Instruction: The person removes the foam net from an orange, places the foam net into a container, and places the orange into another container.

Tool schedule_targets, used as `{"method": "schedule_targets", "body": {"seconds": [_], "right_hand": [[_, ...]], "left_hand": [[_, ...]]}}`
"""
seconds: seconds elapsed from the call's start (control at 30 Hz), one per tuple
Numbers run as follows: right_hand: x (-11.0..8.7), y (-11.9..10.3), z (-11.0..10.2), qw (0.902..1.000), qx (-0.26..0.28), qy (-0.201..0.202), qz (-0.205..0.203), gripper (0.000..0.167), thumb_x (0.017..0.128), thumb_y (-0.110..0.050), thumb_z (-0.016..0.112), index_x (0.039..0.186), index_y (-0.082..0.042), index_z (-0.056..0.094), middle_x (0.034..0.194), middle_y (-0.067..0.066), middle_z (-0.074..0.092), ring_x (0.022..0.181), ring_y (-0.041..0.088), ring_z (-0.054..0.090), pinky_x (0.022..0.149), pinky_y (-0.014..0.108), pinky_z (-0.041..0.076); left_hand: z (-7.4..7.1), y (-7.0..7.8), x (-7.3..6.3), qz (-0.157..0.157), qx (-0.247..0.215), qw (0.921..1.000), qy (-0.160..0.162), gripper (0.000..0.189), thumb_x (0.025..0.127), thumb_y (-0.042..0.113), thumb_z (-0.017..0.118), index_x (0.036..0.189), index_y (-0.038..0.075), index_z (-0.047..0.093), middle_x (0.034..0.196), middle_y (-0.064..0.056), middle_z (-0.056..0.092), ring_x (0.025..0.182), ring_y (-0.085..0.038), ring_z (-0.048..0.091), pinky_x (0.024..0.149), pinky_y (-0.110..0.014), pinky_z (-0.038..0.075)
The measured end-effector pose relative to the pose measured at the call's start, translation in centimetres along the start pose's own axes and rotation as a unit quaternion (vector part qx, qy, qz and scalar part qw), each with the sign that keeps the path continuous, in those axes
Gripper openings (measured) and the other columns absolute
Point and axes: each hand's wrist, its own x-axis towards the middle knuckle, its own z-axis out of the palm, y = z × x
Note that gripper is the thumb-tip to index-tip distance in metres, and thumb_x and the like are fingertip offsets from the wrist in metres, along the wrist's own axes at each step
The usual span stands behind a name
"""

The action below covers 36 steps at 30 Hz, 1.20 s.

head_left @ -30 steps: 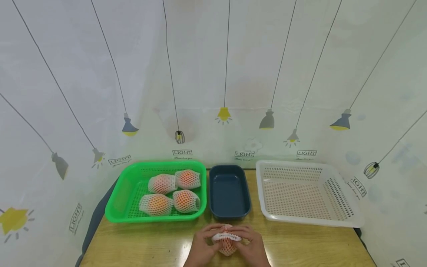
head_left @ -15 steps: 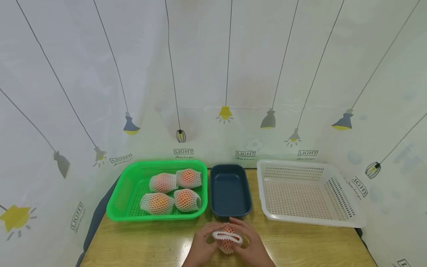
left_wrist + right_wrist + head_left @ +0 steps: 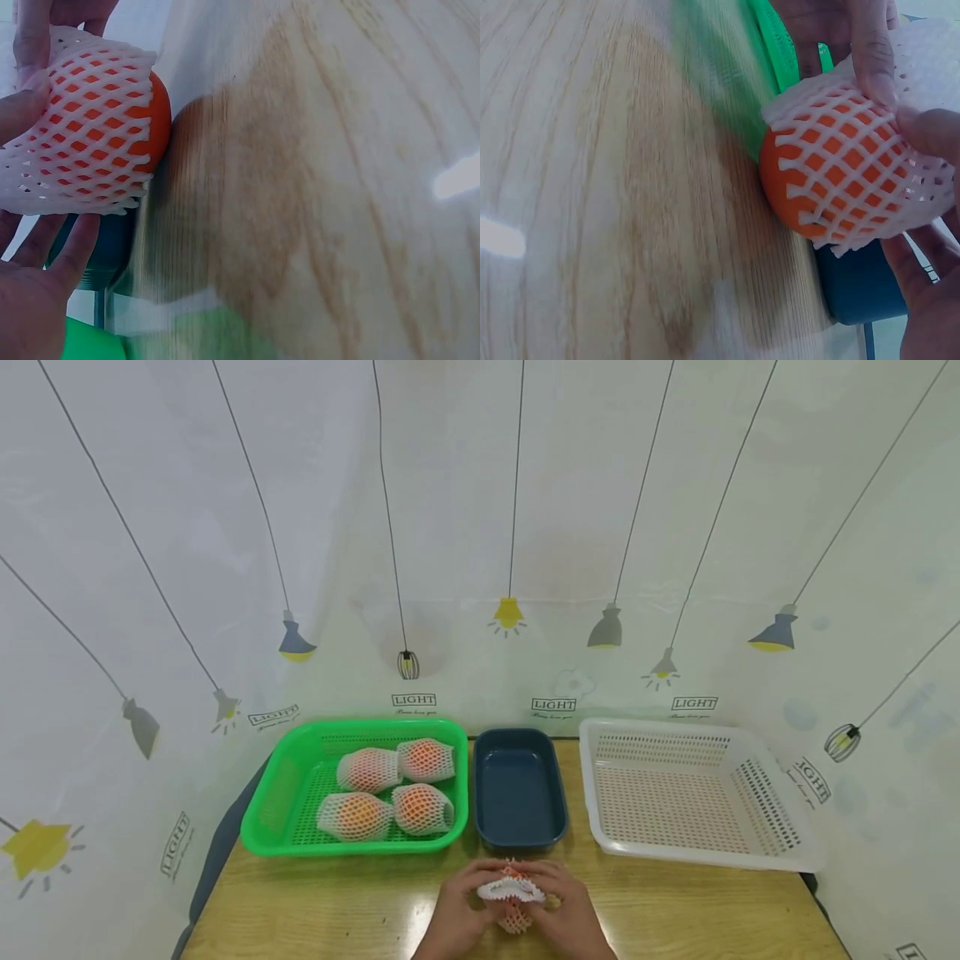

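At the table's near edge, both hands grip a white foam net sleeve (image 3: 512,889) around an orange fruit (image 3: 787,187). In the wrist views, the smooth end of the fruit sticks out of the sleeve just over the tabletop. My left hand (image 3: 459,903) holds the left side, its fingers curled around the net. The right side is held by my right hand (image 3: 567,910), fingers over the far side and thumb on the near side. Both thumbs meet close together on the net in the right wrist view. The sleeve's thick white rim bunches between the hands.
Behind to the left, a green basket (image 3: 258,827) holds several netted fruits (image 3: 354,817). A dark blue tray (image 3: 517,793) stands just beyond the hands. To the right is a white perforated basket (image 3: 660,810). All stand on the wooden table (image 3: 675,910) before a patterned curtain.
The sleeve's rim showed a wider slit half a second ago and is now bunched. The right hand's raised fingers have come back down onto the net. The baskets have not moved.
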Motion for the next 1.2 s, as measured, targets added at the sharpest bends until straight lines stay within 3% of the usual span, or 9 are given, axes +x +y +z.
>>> {"method": "schedule_targets", "body": {"seconds": [0.17, 0.33, 0.53, 0.67, 0.7, 0.83, 0.97, 1.07, 1.2], "right_hand": [[0.2, -0.2, 0.3, 0.9996, -0.009, 0.024, -0.010, 0.036, 0.077, 0.002, 0.084, 0.110, -0.011, 0.080, 0.113, 0.007, 0.078, 0.106, 0.022, 0.066, 0.094, 0.017, 0.050], [0.2, -0.3, 0.4, 0.9988, -0.015, 0.046, 0.002, 0.045, 0.072, 0.011, 0.082, 0.106, -0.018, 0.081, 0.108, -0.001, 0.078, 0.100, 0.015, 0.067, 0.088, 0.015, 0.051], [0.0, -0.5, 0.6, 0.9967, -0.006, 0.073, 0.036, 0.034, 0.077, 0.005, 0.084, 0.103, -0.017, 0.082, 0.102, 0.001, 0.079, 0.096, 0.014, 0.067, 0.084, 0.018, 0.054], [0.0, -0.9, 0.4, 0.9971, -0.008, 0.066, 0.038, 0.031, 0.079, -0.002, 0.085, 0.107, -0.015, 0.081, 0.104, 0.004, 0.079, 0.097, 0.014, 0.066, 0.084, 0.022, 0.054], [0.0, -1.0, 0.2, 0.9972, -0.009, 0.057, 0.047, 0.032, 0.080, -0.005, 0.086, 0.109, -0.015, 0.080, 0.108, 0.003, 0.078, 0.100, 0.013, 0.065, 0.086, 0.023, 0.054], [-0.3, -1.2, -0.7, 0.9891, -0.010, -0.010, 0.147, 0.051, 0.082, -0.025, 0.087, 0.130, -0.030, 0.069, 0.131, -0.007, 0.068, 0.120, 0.013, 0.060, 0.096, 0.034, 0.053], [-1.0, -0.3, -1.5, 0.9630, 0.016, -0.092, 0.253, 0.079, 0.078, -0.035, 0.090, 0.148, -0.031, 0.052, 0.147, -0.005, 0.056, 0.133, 0.022, 0.053, 0.103, 0.040, 0.051], [-1.6, 0.6, -1.7, 0.9508, 0.031, -0.143, 0.273, 0.092, 0.078, -0.033, 0.089, 0.156, -0.021, 0.042, 0.153, 0.004, 0.050, 0.134, 0.026, 0.051, 0.106, 0.035, 0.048], [-2.1, 1.3, -1.4, 0.9439, 0.031, -0.181, 0.274, 0.097, 0.079, -0.034, 0.088, 0.159, -0.016, 0.036, 0.152, 0.009, 0.049, 0.131, 0.016, 0.052, 0.103, 0.023, 0.046]], "left_hand": [[0.1, 0.2, 0.2, 0.019, 0.007, 0.9997, 0.016, 0.029, 0.083, 0.023, 0.085, 0.111, 0.019, 0.079, 0.122, -0.002, 0.073, 0.114, -0.024, 0.070, 0.098, -0.028, 0.056], [0.1, 0.3, 0.3, 0.065, 0.044, 0.9961, 0.041, 0.023, 0.083, 0.021, 0.084, 0.106, 0.017, 0.080, 0.114, -0.002, 0.076, 0.107, -0.020, 0.070, 0.093, -0.027, 0.057], [0.1, 0.6, 0.4, 0.040, 0.034, 0.9970, 0.058, 0.022, 0.083, 0.007, 0.083, 0.103, 0.016, 0.081, 0.105, -0.001, 0.078, 0.101, -0.018, 0.071, 0.089, -0.027, 0.058], [0.3, 0.9, 0.5, 0.026, 0.045, 0.9959, 0.074, 0.023, 0.079, 0.001, 0.084, 0.099, 0.013, 0.080, 0.099, -0.005, 0.079, 0.095, -0.022, 0.072, 0.086, -0.029, 0.059], [0.3, 0.9, 0.5, 0.027, 0.047, 0.9957, 0.074, 0.022, 0.080, 0.002, 0.084, 0.099, 0.013, 0.080, 0.099, -0.005, 0.079, 0.095, -0.023, 0.072, 0.086, -0.029, 0.059], [0.0, 1.1, 0.4, -0.033, 0.030, 0.9973, 0.058, 0.020, 0.083, 0.011, 0.084, 0.102, 0.018, 0.080, 0.101, 0.000, 0.079, 0.100, -0.017, 0.071, 0.090, -0.030, 0.058], [-0.4, 1.1, 0.3, -0.077, 0.018, 0.9956, 0.051, 0.019, 0.085, 0.025, 0.083, 0.104, 0.023, 0.079, 0.104, 0.004, 0.078, 0.104, -0.011, 0.070, 0.092, -0.030, 0.058], [-0.4, 1.1, 0.2, -0.080, 0.018, 0.9950, 0.057, 0.019, 0.085, 0.028, 0.083, 0.103, 0.023, 0.079, 0.104, 0.003, 0.077, 0.102, -0.010, 0.070, 0.091, -0.029, 0.058], [-0.5, 1.4, 0.2, -0.091, 0.004, 0.9944, 0.054, 0.019, 0.086, 0.026, 0.082, 0.104, 0.022, 0.079, 0.103, 0.002, 0.077, 0.100, -0.009, 0.069, 0.089, -0.028, 0.058]]}}
